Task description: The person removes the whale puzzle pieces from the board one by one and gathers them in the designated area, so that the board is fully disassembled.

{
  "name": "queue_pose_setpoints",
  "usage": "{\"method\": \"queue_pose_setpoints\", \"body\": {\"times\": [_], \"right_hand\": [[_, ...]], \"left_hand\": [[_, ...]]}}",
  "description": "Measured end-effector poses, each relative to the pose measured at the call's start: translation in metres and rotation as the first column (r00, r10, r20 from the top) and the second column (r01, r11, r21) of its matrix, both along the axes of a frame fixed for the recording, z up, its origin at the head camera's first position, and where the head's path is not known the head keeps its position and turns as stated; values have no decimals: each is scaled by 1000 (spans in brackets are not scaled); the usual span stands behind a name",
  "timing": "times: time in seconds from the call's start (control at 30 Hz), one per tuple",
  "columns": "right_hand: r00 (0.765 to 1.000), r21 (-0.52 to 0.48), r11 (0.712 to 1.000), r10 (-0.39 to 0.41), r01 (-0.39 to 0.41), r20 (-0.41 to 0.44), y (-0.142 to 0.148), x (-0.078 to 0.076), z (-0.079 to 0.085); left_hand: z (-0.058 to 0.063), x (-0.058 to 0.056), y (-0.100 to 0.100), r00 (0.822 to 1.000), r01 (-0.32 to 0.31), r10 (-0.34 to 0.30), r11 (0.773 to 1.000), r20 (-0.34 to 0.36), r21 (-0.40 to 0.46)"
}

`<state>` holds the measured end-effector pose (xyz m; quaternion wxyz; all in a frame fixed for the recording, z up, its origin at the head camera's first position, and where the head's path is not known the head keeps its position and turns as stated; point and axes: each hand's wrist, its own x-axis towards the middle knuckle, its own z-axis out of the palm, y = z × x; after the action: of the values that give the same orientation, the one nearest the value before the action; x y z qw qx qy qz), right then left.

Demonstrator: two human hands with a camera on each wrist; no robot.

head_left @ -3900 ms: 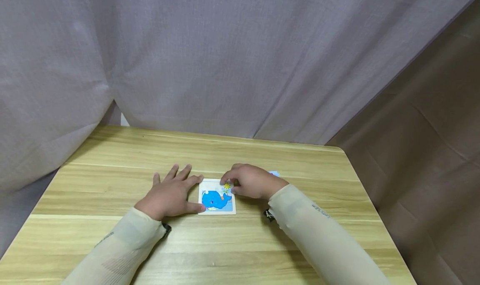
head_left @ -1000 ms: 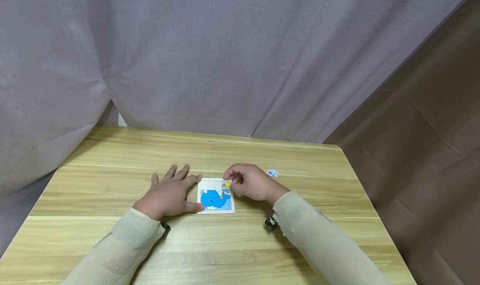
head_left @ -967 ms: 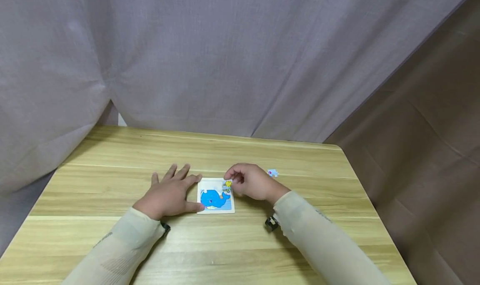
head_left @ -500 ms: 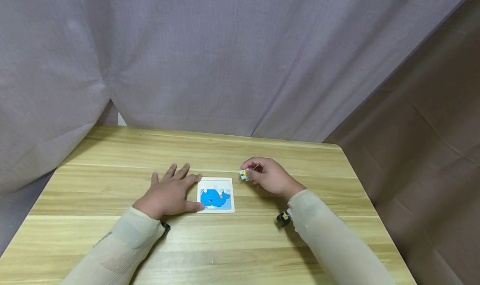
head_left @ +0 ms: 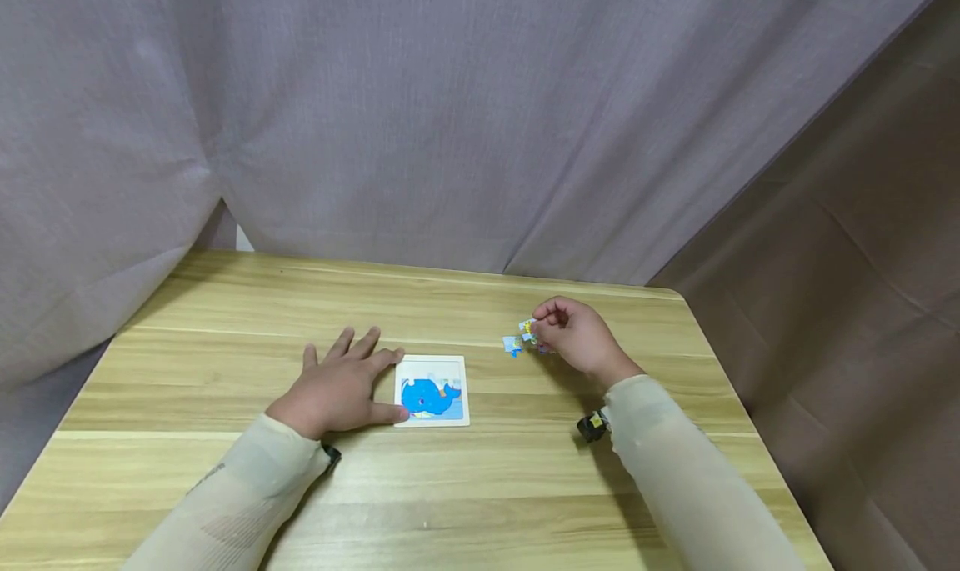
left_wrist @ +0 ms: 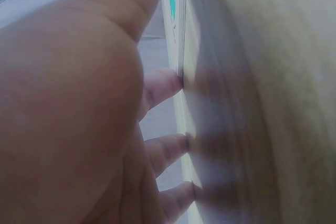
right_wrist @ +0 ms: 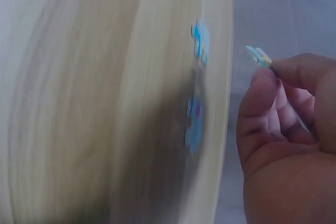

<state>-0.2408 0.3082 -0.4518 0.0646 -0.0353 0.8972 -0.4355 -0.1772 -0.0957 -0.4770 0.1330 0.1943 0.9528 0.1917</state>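
A square white-framed jigsaw puzzle (head_left: 466, 404) with a blue whale picture lies flat on the wooden table. My left hand (head_left: 330, 396) rests spread at its left side, thumb on the lower left corner and index fingertip at the upper left corner. Above the table to the right, my right hand (head_left: 581, 338) pinches a puzzle piece (head_left: 527, 327) with a yellow flower between thumb and index finger; the right wrist view shows this piece (right_wrist: 259, 56) raised off the wood. Below it lie two loose puzzle pieces, one light blue piece (head_left: 512, 343) and another piece (right_wrist: 193, 127) partly hidden by the hand in the head view.
The wooden table (head_left: 375, 496) reaches back to a grey curtain (head_left: 390, 121). A brown curtain (head_left: 847, 321) hangs along the right side. Dark wrist devices show under both sleeves, one at the right wrist (head_left: 592, 426).
My right hand has lifted the flower piece off the puzzle's upper right corner and carried it right and back, over the loose pieces. The left hand stays in place.
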Motion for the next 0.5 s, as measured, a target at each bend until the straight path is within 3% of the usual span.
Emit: {"method": "queue_pose_setpoints", "body": {"times": [0.27,0.5], "right_hand": [[993,-21,993,-118,119,20,29,-6,-10],[988,-23,988,-155,155,20,47,-7,-14]], "left_hand": [[-1,0,0,1000,1,-1,1000,4,4],[-2,0,-1,1000,3,-3,1000,1,8]]}}
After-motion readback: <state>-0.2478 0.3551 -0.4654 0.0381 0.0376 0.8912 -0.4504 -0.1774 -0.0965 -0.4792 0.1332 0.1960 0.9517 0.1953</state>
